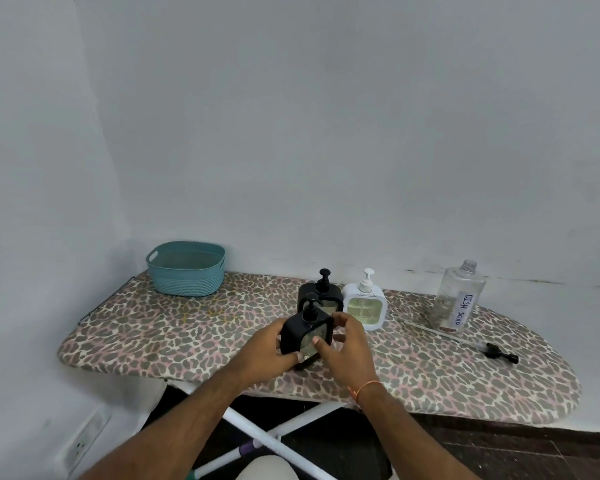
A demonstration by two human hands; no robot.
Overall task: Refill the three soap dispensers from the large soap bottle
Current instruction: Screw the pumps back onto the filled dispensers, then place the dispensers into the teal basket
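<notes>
You hold a black square soap dispenser with a black pump top [307, 336] between both hands, tilted to the left, just above the leopard-print ironing board [174, 334]. Your left hand [267, 351] grips its left side, fingers curled behind and thumb across the lower front. Your right hand [343, 344] grips its right edge, thumb pressed on the clear front panel and fingers wrapped over the top corner; an orange thread band [364, 388] circles that wrist.

Just behind it stands a second black square dispenser [321, 296], upright, and touching or nearly touching its right side a white square dispenser with a white pump [366, 304], greenish liquid showing through its window.

Well to the right stands the large clear plastic bottle labelled "DISH SOAP" [459, 296], uncapped. Its black pump with a long clear tube [465, 341] lies on the board in front of it.

A teal plastic basket [186, 268] sits at the board's far left end.
</notes>
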